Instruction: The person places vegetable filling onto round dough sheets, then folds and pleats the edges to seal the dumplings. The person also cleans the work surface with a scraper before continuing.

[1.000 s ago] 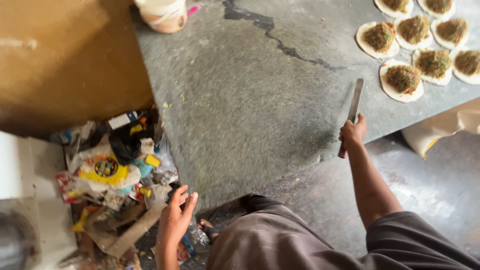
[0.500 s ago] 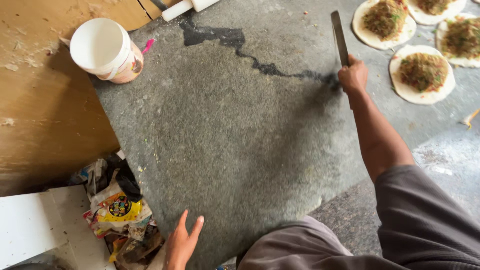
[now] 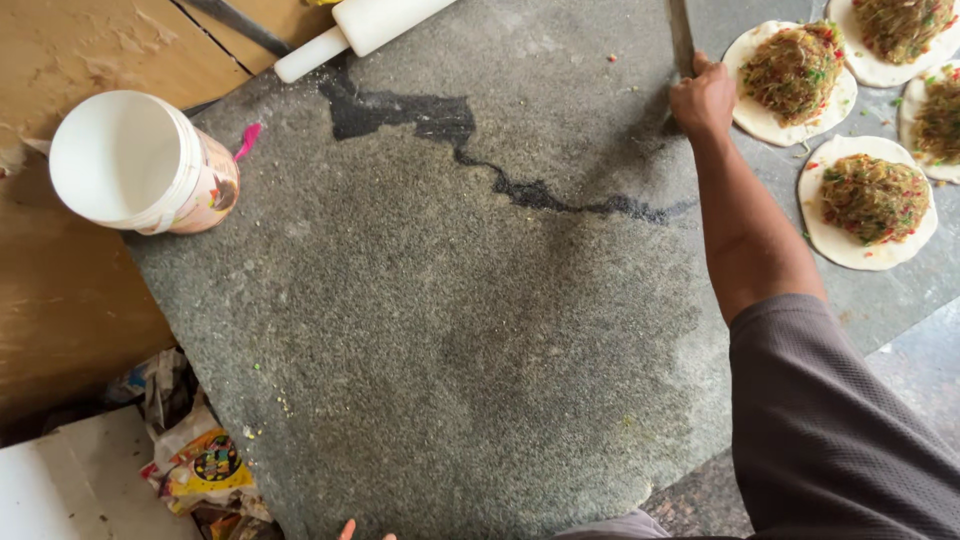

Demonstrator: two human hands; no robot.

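Knife [image 3: 682,35] in my right hand [image 3: 703,98], blade lying flat along the far right part of the slab [image 3: 450,330], its tip running out past the top of the frame. My fingers [image 3: 700,72] are wrapped tight round the handle, so the grip is fully closed on it. My left hand [image 3: 352,530] only shows as 2 fingertips at the slab's near edge; I cannot tell how far open it is or whether it touches anything.

The slab itself is grey, rough and cracked, with a dark crack line [image 3: 540,190] running from its far side towards my right hand. Just right of the slab, beside the knife, sit 4 dough rounds [image 3: 790,75] heaped with shredded filling. A white cup [image 3: 135,160] stands at the slab's left corner, and a white rolling pin [image 3: 360,30] lies at its far edge. Below the slab's left side, wrappers and litter [image 3: 195,460] are piled up.

My guess is that I am scraping or clearing the slab with the blade, near its right edge. What comes next seems to need a flat, steady blade, kept clear of the nearest dough round, which lies just beside my knuckles.
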